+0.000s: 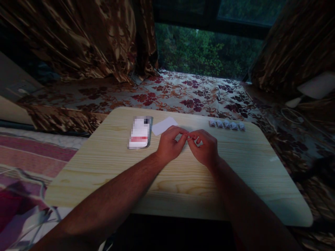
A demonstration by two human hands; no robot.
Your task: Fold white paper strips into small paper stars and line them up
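My left hand (171, 143) and my right hand (204, 145) meet over the middle of the wooden table, fingertips pinched together. Something tiny and pale may be between them, but it is too small and dark to name. Behind my left hand lies a flat white slip of paper (164, 126), partly covered by the hand. To its left is a white rectangular object (138, 130) with a red band, blurred into blocks. A row of several small, whitish, pointed pieces (226, 124) lies beyond my right hand, near the far edge.
The light wooden table (183, 184) has rounded corners. Behind it runs a ledge with a floral cloth (193, 90), below a window (199, 48) between brown curtains (104, 38). A white lamp (316, 85) stands at right. Striped bedding (39, 150) and white cables lie left.
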